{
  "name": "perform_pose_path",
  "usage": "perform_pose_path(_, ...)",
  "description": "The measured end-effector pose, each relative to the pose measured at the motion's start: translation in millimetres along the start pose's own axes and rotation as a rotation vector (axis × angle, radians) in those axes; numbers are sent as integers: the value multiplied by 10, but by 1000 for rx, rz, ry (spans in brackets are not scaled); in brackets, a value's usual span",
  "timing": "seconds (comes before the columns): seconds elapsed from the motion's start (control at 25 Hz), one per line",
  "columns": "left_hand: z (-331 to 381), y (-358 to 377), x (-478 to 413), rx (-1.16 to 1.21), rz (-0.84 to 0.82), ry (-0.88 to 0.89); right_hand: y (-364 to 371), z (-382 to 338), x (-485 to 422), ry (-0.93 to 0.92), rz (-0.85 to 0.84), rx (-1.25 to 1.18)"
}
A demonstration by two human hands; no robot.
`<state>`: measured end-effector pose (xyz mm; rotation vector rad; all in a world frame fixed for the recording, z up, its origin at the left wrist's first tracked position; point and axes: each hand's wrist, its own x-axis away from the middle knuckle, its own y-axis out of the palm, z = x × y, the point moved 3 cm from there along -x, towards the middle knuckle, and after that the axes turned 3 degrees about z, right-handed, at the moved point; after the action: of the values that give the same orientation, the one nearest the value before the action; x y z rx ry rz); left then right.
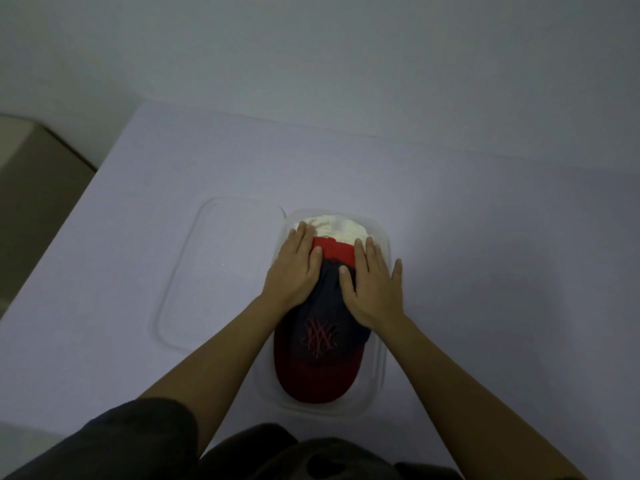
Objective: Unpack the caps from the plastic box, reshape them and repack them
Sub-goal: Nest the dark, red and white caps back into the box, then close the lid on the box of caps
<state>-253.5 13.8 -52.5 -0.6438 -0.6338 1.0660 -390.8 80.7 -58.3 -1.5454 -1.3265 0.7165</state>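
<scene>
The left hand (294,268) and right hand (372,285) lie flat, covering the far crown of the navy cap (322,306) and both sides of the red cap (334,249). Only the far part of the cream cap (336,226) shows. The embroidered logo (320,336) is too blurred to read. The left edge cuts off a beige object (31,188).

Three caps (320,341), one plastic box (383,344), one lid (221,271), two hands (294,268).
</scene>
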Motion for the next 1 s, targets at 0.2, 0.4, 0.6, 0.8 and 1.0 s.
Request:
perform_pose_path(0.2,-47,43,-36,-29,-48,19,24,-17,9,-13,21,91)
perform_pose_path(0.4,29,-101,-88,93,-64,41,-23,-66,68,9,87,43)
perform_pose_path(0.6,45,-115,-147,97,-153,13,-35,-97,157,-34,149,-11)
perform_pose_path(0.8,-141,-614,8,228,170,5,-236,-232,222,-99,289,-258)
perform_pose_path(1.0,-1197,-1028,333,-84,280,-354,-72,-947,456,-284,107,-170)
